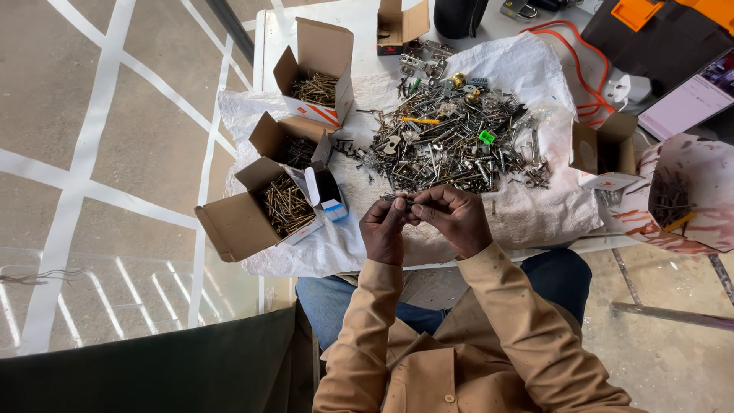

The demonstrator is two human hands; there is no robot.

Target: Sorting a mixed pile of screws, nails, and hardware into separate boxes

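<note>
— Tan sleeves come up from the bottom of the frame, and both hands meet just below the middle. What are they on?

— Left hand (384, 228) and right hand (453, 217) are closed together on a small dark screw (399, 200), pinched between the fingertips of both. It is held in the air just in front of the white cloth (535, 84), probably so it can be looked over closely.

— And the heap above them?

— Mixed screws and fittings (451, 141) lie loose in the centre of the cloth, which likely keeps them from rolling off the table.

— Boxes at the left?

— Three open cardboard boxes: the nearest box (264, 210) and the farthest box (317, 73) hold brassy screws, the middle box (292, 144) darker ones. Flaps stand open, apparently for easy dropping in. Another open box (604, 153) stands at the right of the cloth, with a bag of dark nails (673, 197) beyond it.
</note>
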